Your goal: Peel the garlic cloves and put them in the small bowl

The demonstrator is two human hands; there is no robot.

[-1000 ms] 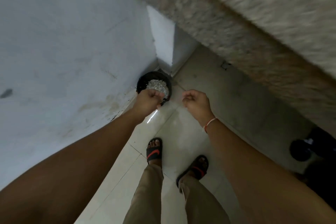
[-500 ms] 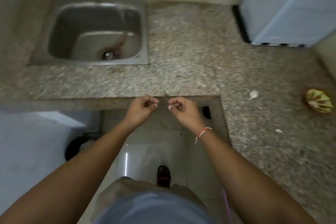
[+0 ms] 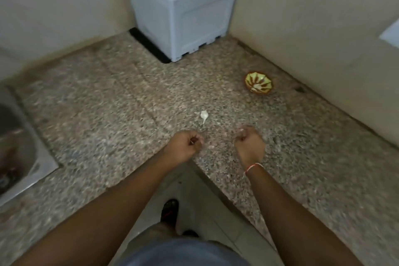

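My left hand (image 3: 185,144) hovers over the speckled counter's inner corner with its fingers curled, and I see nothing in it. My right hand (image 3: 248,142) is curled too, and a small pale piece, seemingly a garlic clove (image 3: 242,130), shows pinched at its fingertips. One white unpeeled garlic clove (image 3: 203,115) lies on the counter just beyond and between both hands. The small green-and-brown patterned bowl (image 3: 258,82) sits farther back on the right, near the wall.
A white box-shaped appliance (image 3: 183,11) stands in the back corner of the granite counter (image 3: 108,103). A steel sink (image 3: 19,149) is set into the counter at the far left. My sandalled foot (image 3: 170,209) shows on the tiled floor below.
The view swung up from a floor bin to the sink, then right to the counter corner. Both hands stayed curled and moved apart, over the counter edge.
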